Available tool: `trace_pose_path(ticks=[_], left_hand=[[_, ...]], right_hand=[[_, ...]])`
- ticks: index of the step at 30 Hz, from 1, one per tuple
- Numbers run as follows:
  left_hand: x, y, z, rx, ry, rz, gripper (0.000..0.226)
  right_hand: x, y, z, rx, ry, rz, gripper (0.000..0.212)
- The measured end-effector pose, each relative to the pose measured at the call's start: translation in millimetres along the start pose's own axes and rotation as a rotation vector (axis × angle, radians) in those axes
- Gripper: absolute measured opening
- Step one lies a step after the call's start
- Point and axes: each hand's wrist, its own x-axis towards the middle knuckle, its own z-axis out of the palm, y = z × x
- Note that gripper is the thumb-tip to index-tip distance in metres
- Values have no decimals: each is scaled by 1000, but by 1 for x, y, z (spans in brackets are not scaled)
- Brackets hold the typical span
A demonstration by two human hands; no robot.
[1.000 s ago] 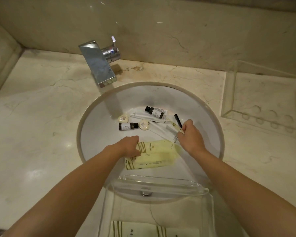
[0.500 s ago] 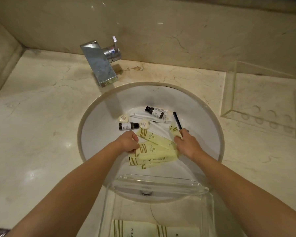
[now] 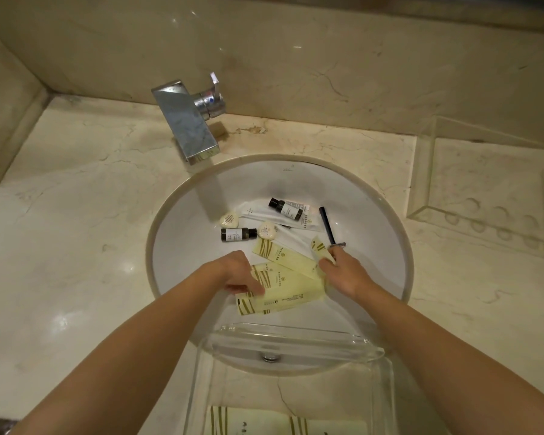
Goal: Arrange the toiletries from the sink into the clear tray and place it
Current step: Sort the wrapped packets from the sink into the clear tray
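The task is at an early stage, I judge: the clear tray (image 3: 291,372), of glossy transparent plastic, stands at the near edge of the white sink (image 3: 176,246) and holds only one pale striped packet (image 3: 283,423). In the round, smooth basin remain flat yellow sachets (image 3: 283,296), two small dark bottles (image 3: 237,234), round wrapped soaps (image 3: 267,230), a white tube (image 3: 277,215) and a thin black razor (image 3: 327,226). The left hand (image 3: 237,273) grasps the near sachets with curled fingers; the right hand (image 3: 347,273) pinches another sachet by its end. A second clear tray (image 3: 484,183) rests far right on the marble counter (image 3: 76,215).
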Motion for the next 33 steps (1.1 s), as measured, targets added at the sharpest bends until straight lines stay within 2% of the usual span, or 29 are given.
trace_pose_path(ticks=[5, 10, 14, 18, 21, 26, 33], left_hand=[[12, -2, 9, -120, 154, -49, 25], [26, -11, 19, -181, 247, -116, 22], [21, -6, 13, -258, 174, -156, 18], [12, -1, 15, -157, 129, -165, 20], [15, 0, 22, -171, 108, -149, 25], [19, 5, 27, -250, 134, -108, 18], [22, 13, 31, -307, 203, -97, 30]], right_hand=[[-1, -2, 5, -64, -41, 25, 26], [-2, -2, 10, -69, -77, 32, 27], [-2, -3, 10, -50, -81, 37, 28], [-2, -2, 9, -36, -91, 39, 31], [0, -1, 9, -29, -100, 44, 35], [-1, -2, 10, -14, -107, 41, 34], [-1, -7, 14, -31, -141, 30, 29]])
